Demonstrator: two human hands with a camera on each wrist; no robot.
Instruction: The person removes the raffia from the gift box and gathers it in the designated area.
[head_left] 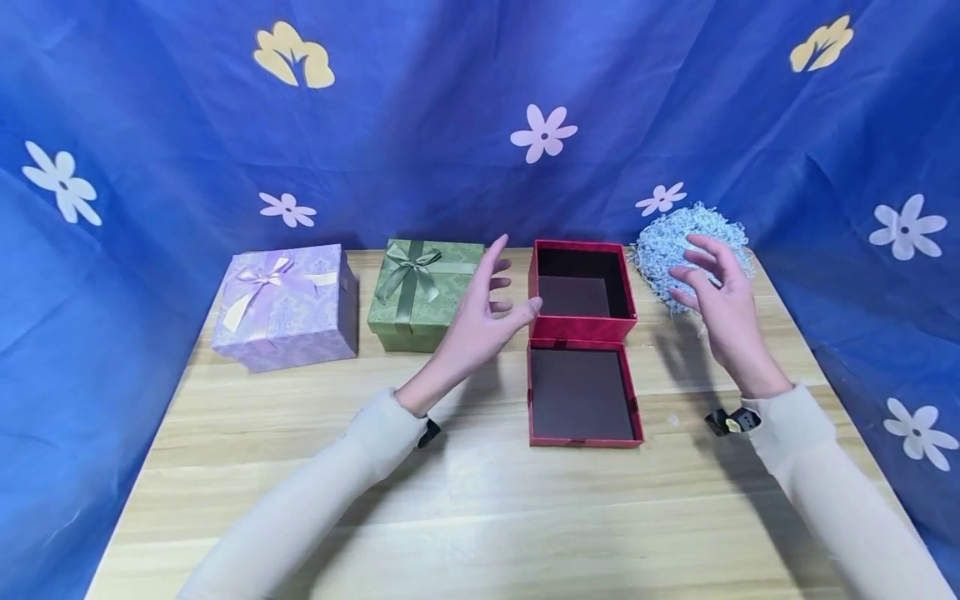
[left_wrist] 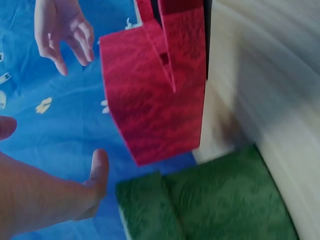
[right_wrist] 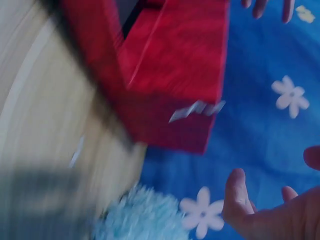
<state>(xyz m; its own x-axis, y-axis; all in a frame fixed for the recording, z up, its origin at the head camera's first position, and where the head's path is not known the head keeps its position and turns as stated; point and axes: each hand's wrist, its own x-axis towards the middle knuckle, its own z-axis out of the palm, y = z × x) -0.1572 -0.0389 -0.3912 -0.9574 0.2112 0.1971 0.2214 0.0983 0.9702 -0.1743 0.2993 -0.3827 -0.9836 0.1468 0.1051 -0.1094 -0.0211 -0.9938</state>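
A red box [head_left: 581,328] stands open at the back of the table, its lid [head_left: 583,393] lying inside-up against its front. Between it and a green box [head_left: 401,315] with a ribbon bow, my left hand [head_left: 480,321] hovers with spread fingers, holding nothing. My right hand [head_left: 723,312] is raised in front of a heap of light blue shredded paper [head_left: 660,242], its fingers loosely bent and holding nothing. In the right wrist view a pale strip [right_wrist: 197,109] clings to the side of the red box [right_wrist: 175,65].
A lilac box [head_left: 288,321] with a ribbon bow sits at the table's back left. Blue flowered cloth [head_left: 450,108] hangs behind and at both sides of the wooden table [head_left: 480,517]. A small pale scrap [head_left: 672,419] lies right of the lid.
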